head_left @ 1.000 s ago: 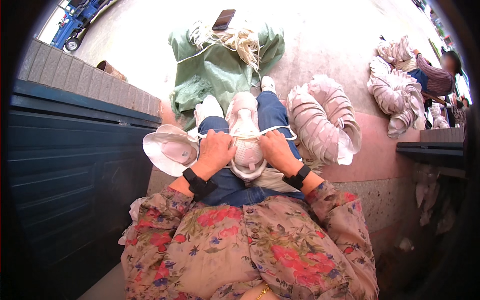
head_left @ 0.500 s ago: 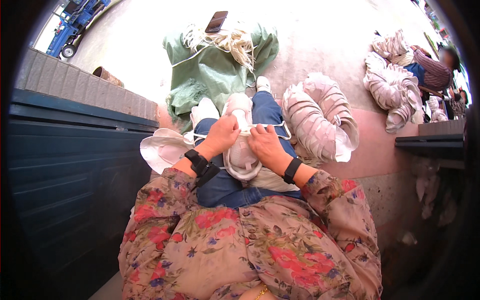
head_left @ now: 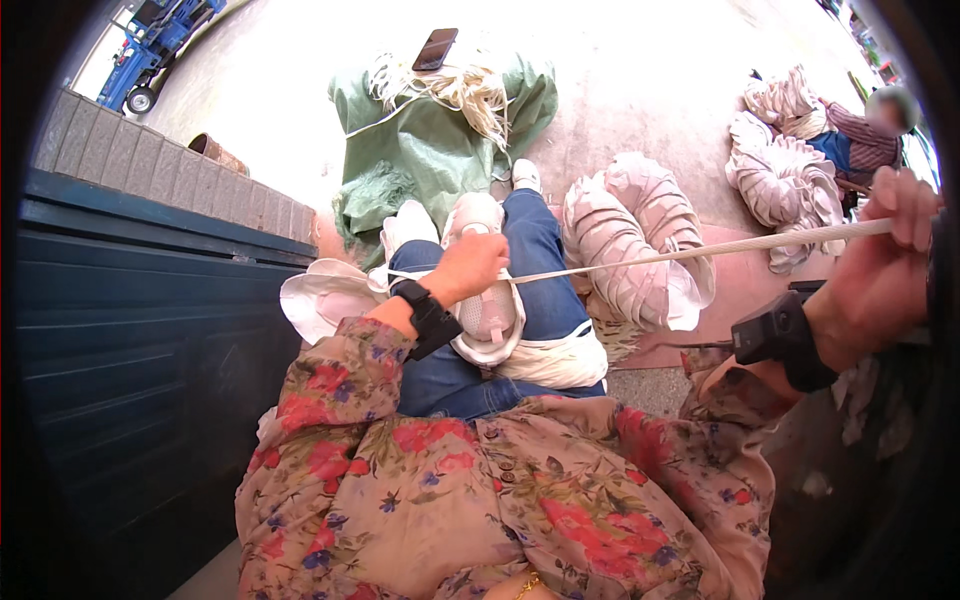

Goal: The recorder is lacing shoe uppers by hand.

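Observation:
I sit with a pale cloth piece (head_left: 489,312) on my blue-jeaned lap. My left hand (head_left: 468,266) presses down on its top and pinches a cream cord (head_left: 700,251) there. The cord runs taut to the right, where my right hand (head_left: 885,258) is raised and closed around its far end. Both wrists wear black bands. Another pale cloth piece (head_left: 325,300) lies beside my left knee.
A green sheet (head_left: 425,150) ahead carries loose cream cords (head_left: 470,88) and a dark phone (head_left: 436,48). A stack of pale cloth pieces (head_left: 630,245) sits right of my legs. Another person (head_left: 860,135) sits far right among similar bundles. A dark blue wall (head_left: 140,330) is on my left.
Both hands were together on the cloth piece in my lap. My right hand has since swung far out to the right, drawing the cord tight; my left hand stayed on the cloth.

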